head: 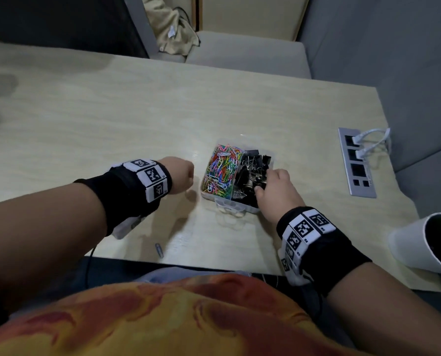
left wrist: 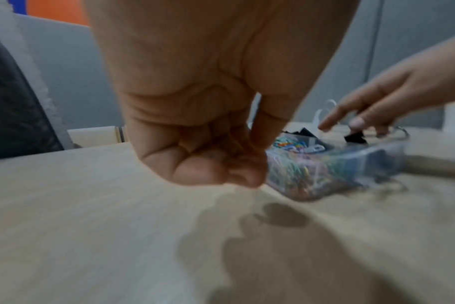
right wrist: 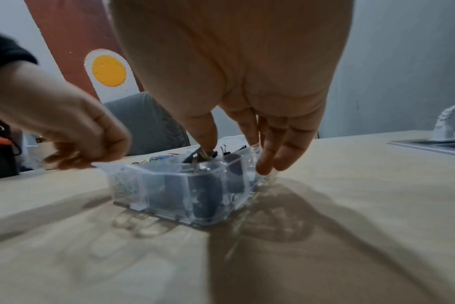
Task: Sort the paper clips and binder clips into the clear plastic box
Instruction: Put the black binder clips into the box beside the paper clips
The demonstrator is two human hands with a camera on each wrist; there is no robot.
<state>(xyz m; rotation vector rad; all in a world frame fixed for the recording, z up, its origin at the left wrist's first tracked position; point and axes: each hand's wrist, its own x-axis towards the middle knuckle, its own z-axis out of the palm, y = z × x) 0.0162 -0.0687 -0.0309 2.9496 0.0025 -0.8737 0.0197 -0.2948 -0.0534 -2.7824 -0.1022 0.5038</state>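
right grip (head: 278,191) wide, thumb on binder clips (head: 252,167) in box (head: 230,206); left grip (head: 182,173) fisted.

Items by colour: paper clips (head: 223,168) mixed pink, green, blue, yellow, orange and white; binder clips (head: 252,170) black with silver wire handles; box (head: 240,207) clear; loose clip (head: 159,250) bluish; table (head: 111,111) pale wood grain; wristbands (head: 150,178) black, with white panels of black square codes; shirt (head: 163,317) orange, red and yellow swirls; cup (head: 414,242) white; socket panel (head: 356,163) silver with black sockets.

Your left hand (left wrist: 195,127): fist contents hidden; white cup (head: 414,242): cut by right frame edge; clear box (left wrist: 351,164): blurred.
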